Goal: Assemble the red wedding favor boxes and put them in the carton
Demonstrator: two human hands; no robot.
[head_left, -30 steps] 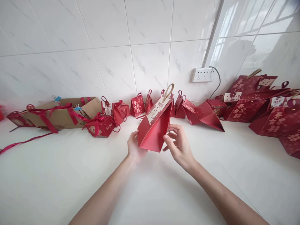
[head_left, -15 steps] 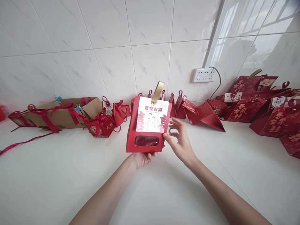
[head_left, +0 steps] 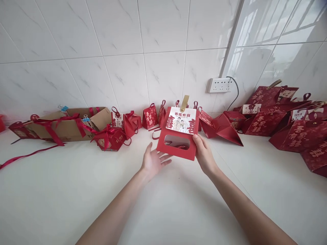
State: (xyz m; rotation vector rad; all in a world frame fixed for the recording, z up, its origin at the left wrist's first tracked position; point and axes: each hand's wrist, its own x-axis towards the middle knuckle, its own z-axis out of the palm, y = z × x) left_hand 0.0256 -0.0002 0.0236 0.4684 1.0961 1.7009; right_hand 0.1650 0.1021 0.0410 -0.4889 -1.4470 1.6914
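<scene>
A red gift box (head_left: pixel 176 150) with a gold loop handle (head_left: pixel 185 102) is held above the white table, tilted so its front faces me. Its front carries a white printed card (head_left: pixel 181 119) and an oval window (head_left: pixel 176 142) with something shiny and red behind it. My right hand (head_left: pixel 205 154) grips the box by its right edge, thumb on the front and fingers hidden behind. Just below and left of the box, my left hand (head_left: pixel 155 162) is open, palm up with fingers spread, and seems to hold nothing.
Several small red boxes (head_left: pixel 150 117) line the tiled wall. At left stands a cardboard box (head_left: pixel 66 131) with red ribbons and clips, beside a red hexagonal box (head_left: pixel 108 139). More red gift boxes (head_left: pixel 265 123) crowd the right, below a power socket (head_left: pixel 220 85).
The gift box has shifted right and tilted. My right hand has closed on its right edge, while my left hand has let go of the bottom and opened.
</scene>
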